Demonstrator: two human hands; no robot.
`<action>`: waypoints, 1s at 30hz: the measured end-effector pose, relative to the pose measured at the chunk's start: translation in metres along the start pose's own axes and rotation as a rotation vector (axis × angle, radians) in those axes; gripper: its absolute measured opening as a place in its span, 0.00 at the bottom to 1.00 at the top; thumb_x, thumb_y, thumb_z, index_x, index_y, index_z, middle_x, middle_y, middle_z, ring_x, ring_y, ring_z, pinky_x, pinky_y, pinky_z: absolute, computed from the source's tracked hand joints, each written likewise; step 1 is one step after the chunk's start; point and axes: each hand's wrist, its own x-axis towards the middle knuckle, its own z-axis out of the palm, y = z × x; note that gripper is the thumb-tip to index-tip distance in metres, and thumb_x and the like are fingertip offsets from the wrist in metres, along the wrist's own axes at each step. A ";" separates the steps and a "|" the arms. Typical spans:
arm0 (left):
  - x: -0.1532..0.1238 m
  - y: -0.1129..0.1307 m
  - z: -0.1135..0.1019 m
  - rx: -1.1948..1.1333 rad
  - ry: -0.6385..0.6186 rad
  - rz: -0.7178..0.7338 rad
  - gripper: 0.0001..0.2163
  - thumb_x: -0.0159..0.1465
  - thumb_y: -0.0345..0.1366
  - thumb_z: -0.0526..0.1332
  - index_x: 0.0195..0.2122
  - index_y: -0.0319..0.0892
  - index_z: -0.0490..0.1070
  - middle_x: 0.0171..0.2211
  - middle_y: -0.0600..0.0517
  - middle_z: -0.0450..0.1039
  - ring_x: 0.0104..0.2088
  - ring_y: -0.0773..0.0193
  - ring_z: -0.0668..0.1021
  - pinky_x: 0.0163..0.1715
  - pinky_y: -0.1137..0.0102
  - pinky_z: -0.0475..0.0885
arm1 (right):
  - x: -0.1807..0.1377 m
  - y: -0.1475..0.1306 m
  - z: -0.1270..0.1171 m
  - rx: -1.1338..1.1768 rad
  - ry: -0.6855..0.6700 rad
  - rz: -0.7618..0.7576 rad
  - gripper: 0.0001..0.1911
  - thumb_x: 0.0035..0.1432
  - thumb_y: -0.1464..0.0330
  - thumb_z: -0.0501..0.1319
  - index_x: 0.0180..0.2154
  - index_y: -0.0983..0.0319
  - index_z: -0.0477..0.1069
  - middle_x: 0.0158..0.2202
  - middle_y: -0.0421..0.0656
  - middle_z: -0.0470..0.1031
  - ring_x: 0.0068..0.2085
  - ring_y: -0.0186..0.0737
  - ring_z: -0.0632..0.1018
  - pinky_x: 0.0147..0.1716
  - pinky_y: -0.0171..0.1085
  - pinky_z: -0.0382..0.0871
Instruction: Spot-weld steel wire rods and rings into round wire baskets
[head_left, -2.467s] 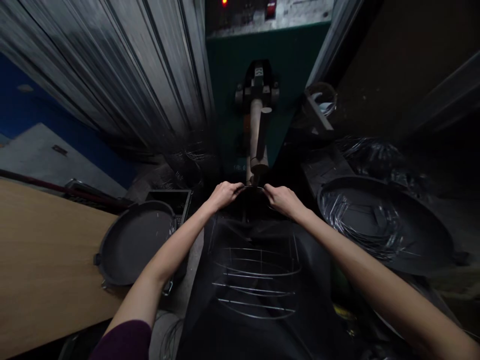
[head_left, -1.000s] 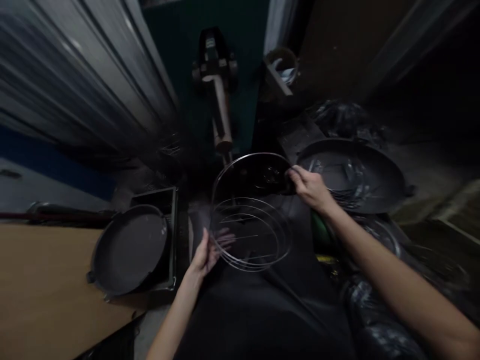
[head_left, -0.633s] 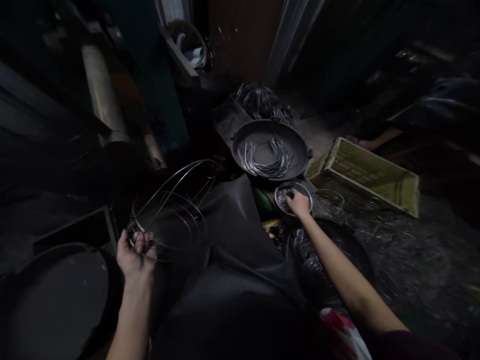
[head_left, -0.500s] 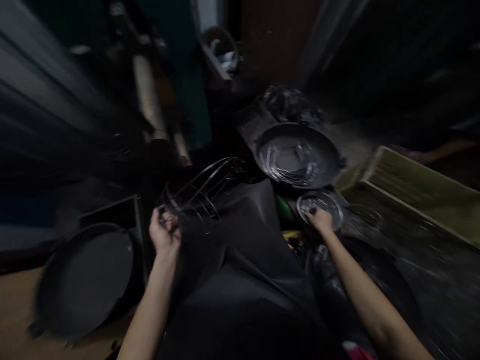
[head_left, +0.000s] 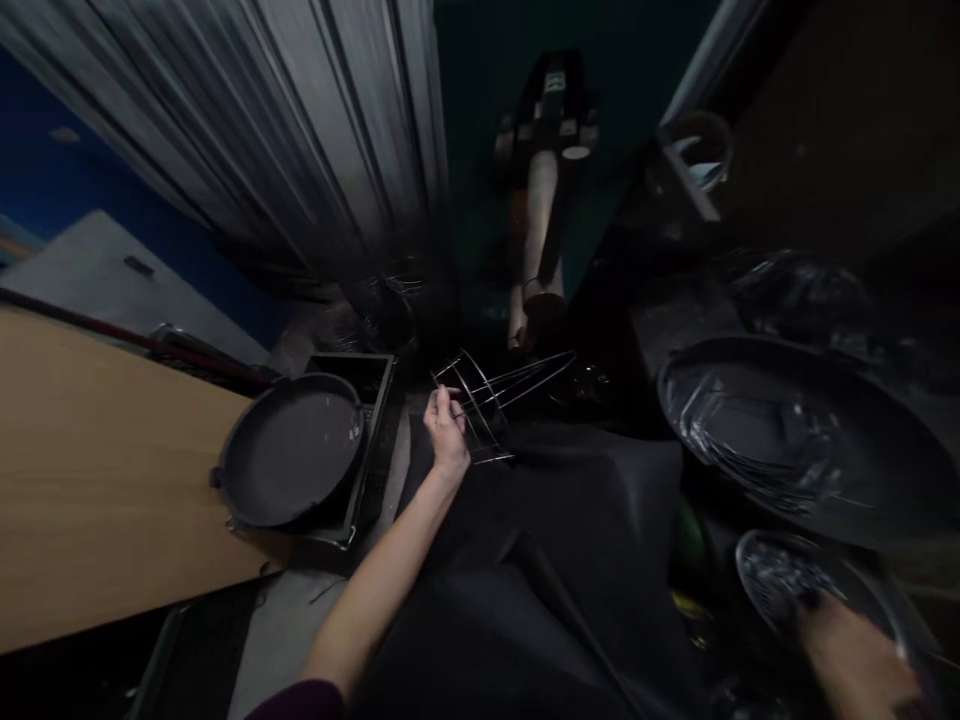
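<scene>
My left hand (head_left: pixel 448 435) is closed on a thin wire frame (head_left: pixel 491 405), made of bent metal rods and rings, above a dark cloth (head_left: pixel 600 480) spread over my lap. At the lower right, my right hand (head_left: pixel 855 650) reaches into a round bowl (head_left: pixel 742 560) that holds shiny small metal pieces. That hand is smeared by motion, and something small and dark shows at its fingertips. Beyond the bowl lies a large dark pan (head_left: pixel 892 400) with a coil of shiny wire pieces (head_left: pixel 750 440) in it.
A round black pan (head_left: pixel 292 450) rests on a dark crate (head_left: pixel 382 390) at the left, beside a wooden board (head_left: pixel 112 470). Ahead stands a machine with a pale cylinder (head_left: pixel 541 210) against a green panel (head_left: pixel 480 130). Plastic-wrapped stuff (head_left: pixel 802 290) lies behind the large pan.
My view has swung left, so everything sits further right in the picture. The wire frame is still at my left hand, which now shows closed on it. My right hand stays at the bowl.
</scene>
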 end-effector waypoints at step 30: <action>0.018 0.002 -0.014 0.005 0.018 -0.009 0.19 0.55 0.52 0.62 0.28 0.39 0.65 0.13 0.64 0.49 0.13 0.78 0.52 0.13 0.79 0.45 | -0.018 -0.338 -0.083 1.480 -0.577 -0.150 0.22 0.31 0.59 0.75 0.26 0.67 0.75 0.23 0.45 0.76 0.27 0.37 0.77 0.21 0.29 0.67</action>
